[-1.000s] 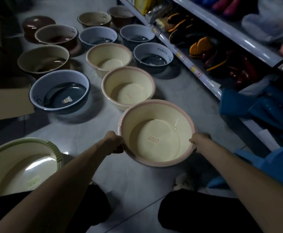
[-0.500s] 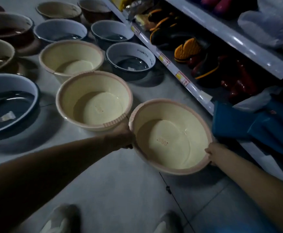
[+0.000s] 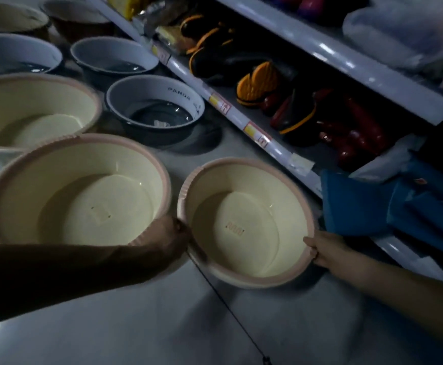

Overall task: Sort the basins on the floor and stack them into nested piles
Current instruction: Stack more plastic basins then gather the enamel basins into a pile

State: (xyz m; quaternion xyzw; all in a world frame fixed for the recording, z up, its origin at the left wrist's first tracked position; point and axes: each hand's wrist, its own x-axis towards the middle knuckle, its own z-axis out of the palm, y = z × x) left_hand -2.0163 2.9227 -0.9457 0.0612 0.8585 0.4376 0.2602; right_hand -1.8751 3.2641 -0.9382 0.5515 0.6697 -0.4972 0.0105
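Note:
I hold a cream basin with a pink rim [image 3: 244, 227] by both sides, tilted slightly. My left hand [image 3: 167, 238] grips its left rim and my right hand [image 3: 323, 248] grips its right rim. Just to its left on the floor stands a larger cream basin with a pink rim [image 3: 78, 191], almost touching the held one. Behind that sits another cream basin [image 3: 30, 111]. Grey-blue basins stand further back: one marked PANDA [image 3: 154, 106], one behind it [image 3: 112, 59] and one at far left [image 3: 14, 54]. Two brownish basins [image 3: 78, 17] lie at the top edge.
A low white shelf rail [image 3: 241, 114] with price tags runs diagonally on the right, with shoes and boots [image 3: 268, 83] behind it. Blue folded plastic goods [image 3: 389, 206] stick out near my right hand. A thin black cord [image 3: 228, 309] hangs in front. Grey tile floor lies in the foreground.
The held basin has moved forward and right, from in front of my knees to beside the larger cream basin. My view has shifted closer to the shelf.

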